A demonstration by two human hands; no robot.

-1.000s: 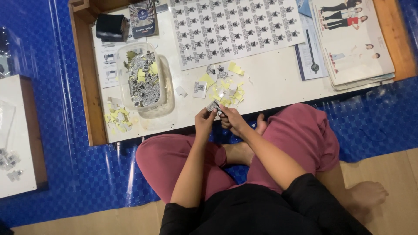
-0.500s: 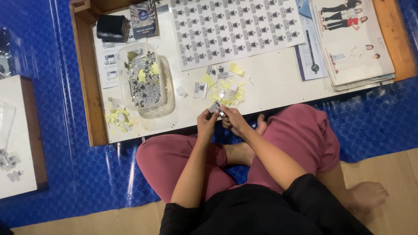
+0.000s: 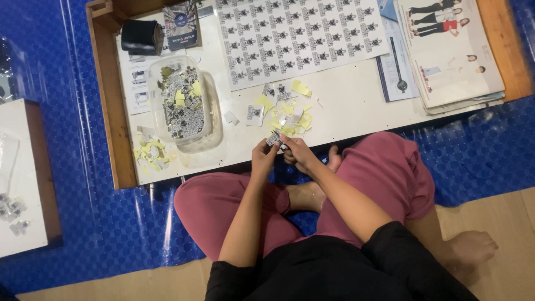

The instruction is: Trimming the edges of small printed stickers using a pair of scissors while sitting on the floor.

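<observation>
Sticker [image 3: 274, 139], small and printed black on white, is pinched between both hands just over the near edge of the table [image 3: 356, 106], a low white board with a wooden rim that sits on a blue mat [image 3: 111, 228]. Largest on the table is the sheet [image 3: 298, 36] of many such printed squares, lying at the far edge toward the middle. A stack of papers [image 3: 454, 56] with clothing pictures fills the far right corner. A clear tub [image 3: 184, 103] heaped with cut stickers stands left of centre, and a dark pouch [image 3: 142, 36] lies in the far left corner. Yellow and white scraps [image 3: 287, 114] are scattered just beyond the hands, and a second small pile of scraps [image 3: 149, 153] lies near the left edge. The left hand [image 3: 263, 156] has its fingertips closed on the sticker's left end. The right hand [image 3: 298, 155] is curled, thumb and forefinger closed on the right end. The two hands touch at the sticker.
</observation>
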